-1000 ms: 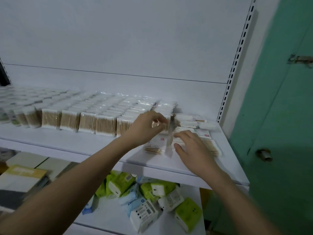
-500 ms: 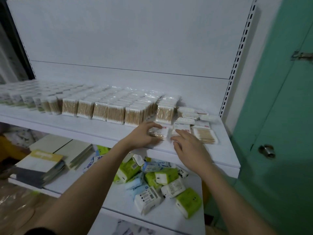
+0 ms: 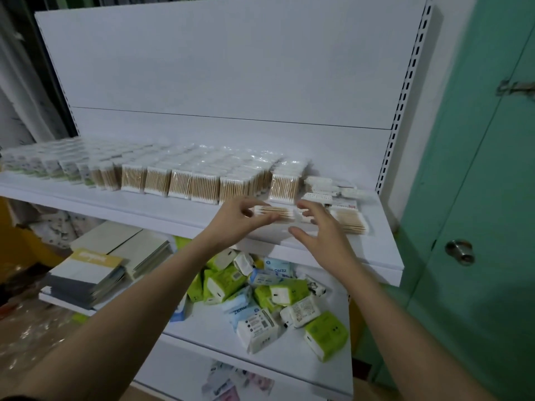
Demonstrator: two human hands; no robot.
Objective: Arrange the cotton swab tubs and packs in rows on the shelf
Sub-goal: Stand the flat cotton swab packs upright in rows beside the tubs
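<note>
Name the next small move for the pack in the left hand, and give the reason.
Probably stand the pack that the left hand pinches beside the rightmost upright pack: the row ends there, and loose packs lie flat farther right.

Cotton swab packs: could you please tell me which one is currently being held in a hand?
The flat pack pinched in the left hand, just in front of the standing rows.

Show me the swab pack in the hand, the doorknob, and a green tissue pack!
swab pack [image 3: 273,211]: head view, on its wooden sticks, pinched by the left hand [image 3: 236,219].
doorknob [image 3: 459,250]: head view, on its round metal face.
green tissue pack [image 3: 326,337]: head view, on its green top.
</note>
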